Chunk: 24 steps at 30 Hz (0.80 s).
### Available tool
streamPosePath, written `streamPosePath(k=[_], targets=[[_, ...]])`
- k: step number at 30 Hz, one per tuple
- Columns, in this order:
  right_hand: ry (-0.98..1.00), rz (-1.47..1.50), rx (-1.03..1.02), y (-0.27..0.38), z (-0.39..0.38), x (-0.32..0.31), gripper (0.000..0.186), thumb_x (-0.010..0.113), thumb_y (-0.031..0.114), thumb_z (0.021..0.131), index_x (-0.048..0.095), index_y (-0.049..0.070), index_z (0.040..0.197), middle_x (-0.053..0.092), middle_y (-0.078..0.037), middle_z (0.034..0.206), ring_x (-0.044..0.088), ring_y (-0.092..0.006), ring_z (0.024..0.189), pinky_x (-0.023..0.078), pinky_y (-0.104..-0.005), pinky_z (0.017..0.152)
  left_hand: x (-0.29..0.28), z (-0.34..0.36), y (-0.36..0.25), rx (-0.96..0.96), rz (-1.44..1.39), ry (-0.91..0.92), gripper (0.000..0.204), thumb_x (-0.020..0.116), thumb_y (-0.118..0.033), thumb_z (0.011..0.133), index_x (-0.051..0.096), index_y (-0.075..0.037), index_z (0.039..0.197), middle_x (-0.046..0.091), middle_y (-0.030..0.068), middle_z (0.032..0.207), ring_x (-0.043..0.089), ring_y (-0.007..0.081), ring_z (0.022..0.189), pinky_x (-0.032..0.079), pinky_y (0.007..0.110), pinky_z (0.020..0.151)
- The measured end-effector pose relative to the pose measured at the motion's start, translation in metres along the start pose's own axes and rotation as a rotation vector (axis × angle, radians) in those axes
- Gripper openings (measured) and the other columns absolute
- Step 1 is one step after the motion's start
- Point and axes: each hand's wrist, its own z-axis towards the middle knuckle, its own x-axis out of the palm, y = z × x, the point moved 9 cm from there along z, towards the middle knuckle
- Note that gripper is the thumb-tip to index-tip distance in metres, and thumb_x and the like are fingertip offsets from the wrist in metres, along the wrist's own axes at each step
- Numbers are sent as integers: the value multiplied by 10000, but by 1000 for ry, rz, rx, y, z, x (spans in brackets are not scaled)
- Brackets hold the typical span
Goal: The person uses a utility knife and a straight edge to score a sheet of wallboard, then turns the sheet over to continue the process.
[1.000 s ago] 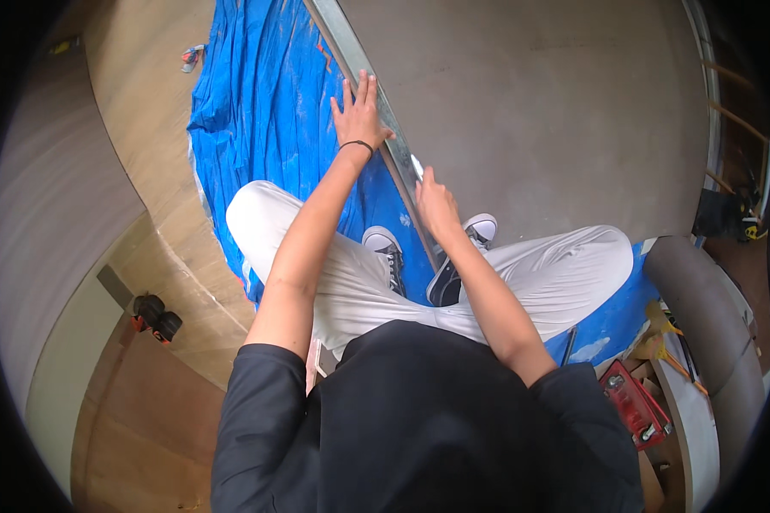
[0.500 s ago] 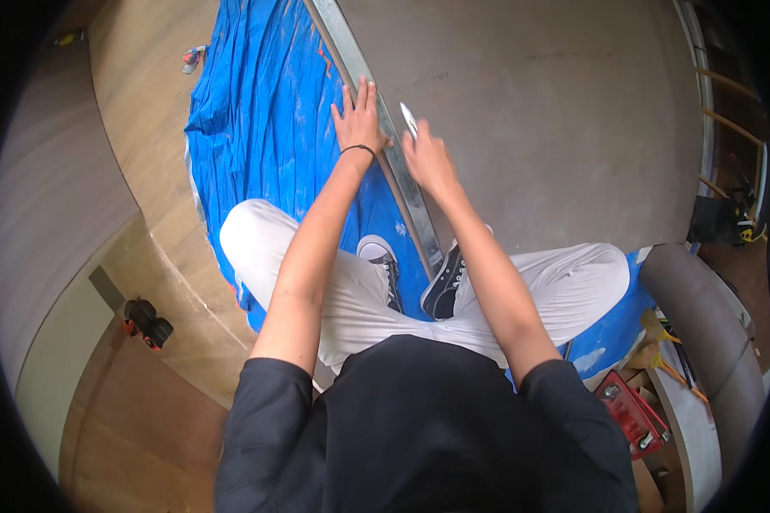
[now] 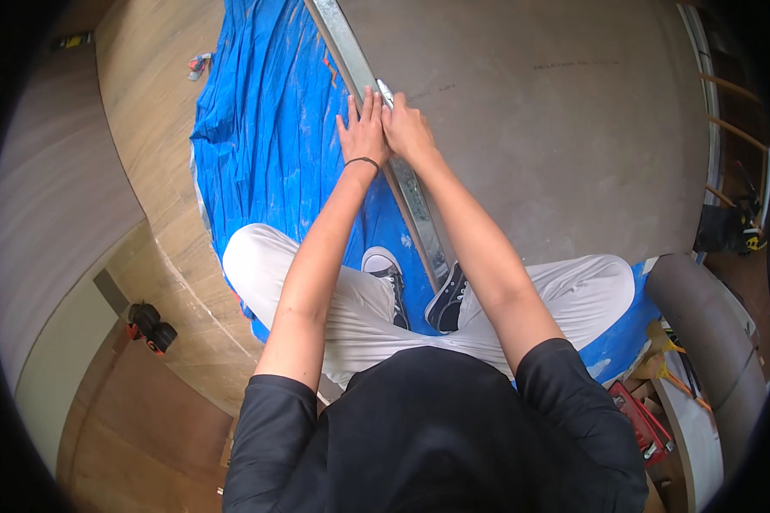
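My left hand (image 3: 364, 135) lies with fingers extended on the long metal straightedge (image 3: 338, 47), along the left edge of a large grey board (image 3: 556, 137). My right hand (image 3: 409, 130) is closed on a slim white-and-silver cutting tool (image 3: 384, 91), held at the straightedge right beside my left hand; its tip is too small to make out. A crumpled blue tarp (image 3: 257, 111) spreads left of the straightedge and under my crossed legs and dark sneakers.
A wooden floor (image 3: 154, 128) lies at the left, with black-and-orange objects (image 3: 150, 329) on it. A grey roll (image 3: 701, 316), a red toolbox (image 3: 637, 423) and yellow-handled tools (image 3: 672, 368) sit at lower right. Racking with several wooden bars (image 3: 731, 128) stands at far right.
My right hand with the tool has moved up and leftward to the straightedge beside my left hand. My left hand appears slightly lower in the picture, as does much of the scene.
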Motion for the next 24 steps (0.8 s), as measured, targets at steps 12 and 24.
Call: streamPosePath(k=[12, 24], targets=[[-46, 27, -23, 12, 17, -2, 332, 439, 320, 978, 455, 1, 1070, 652, -325, 908, 630, -499, 892, 489, -585, 784, -7, -3, -3, -20, -75, 111, 999, 805, -361, 649, 312, -164, 1495, 171, 26, 1604, 226, 348, 1444, 286, 604, 1084], [-29, -15, -13, 23, 20, -6, 305, 445, 287, 973, 467, -6, 1052, 659, -315, 912, 639, -487, 896, 506, -564, 778, -2, -4, 0, -7, -67, 46, 1132, 865, -322, 562, 266, -171, 1510, 160, 5, 1607, 223, 332, 1448, 282, 586, 1096]])
